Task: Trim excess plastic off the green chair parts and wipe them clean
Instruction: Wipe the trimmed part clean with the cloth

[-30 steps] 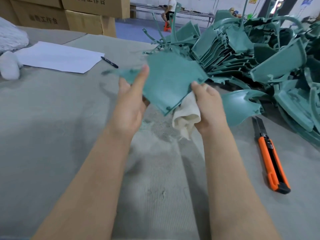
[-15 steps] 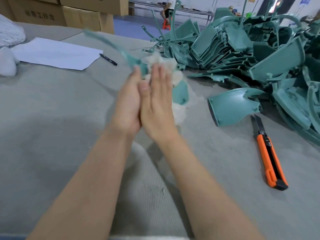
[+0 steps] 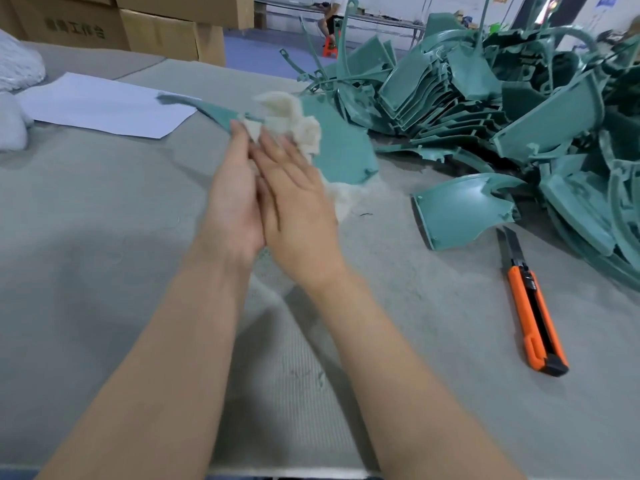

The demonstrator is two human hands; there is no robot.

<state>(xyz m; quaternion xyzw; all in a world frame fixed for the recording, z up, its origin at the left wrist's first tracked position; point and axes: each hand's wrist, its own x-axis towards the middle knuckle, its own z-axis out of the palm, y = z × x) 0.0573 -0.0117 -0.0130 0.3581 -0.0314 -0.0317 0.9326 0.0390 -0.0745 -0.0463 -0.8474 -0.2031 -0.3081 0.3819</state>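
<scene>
Left hand [image 3: 235, 202] and right hand [image 3: 298, 206] are pressing flat toward each other, fingers straight. They are sandwiching the green chair part [image 3: 343, 147], with the white cloth [image 3: 287, 123] bunching out above the fingertips. Thumbs are hiding, so I cannot tell whether either is hooking on. The part is hanging just above the table [image 3: 104, 271], upper middle, with its thin arm reaching left toward the paper sheet [image 3: 100, 105].

Judging that wiping is under way. Doing it well:
- keeping the left hand bracing as backing
- running the cloth across the full face and out along the thin arm
- easing off at trimmed edges
- refolding as the cloth is picking up dust

Counting:
- two hands, one cloth, one part in hand
- one loose part [image 3: 457, 209] lying just beside one orange knife [image 3: 533, 306]
- one paper sheet
- the pile [image 3: 519, 116] beyond is tangling too much for counting
</scene>
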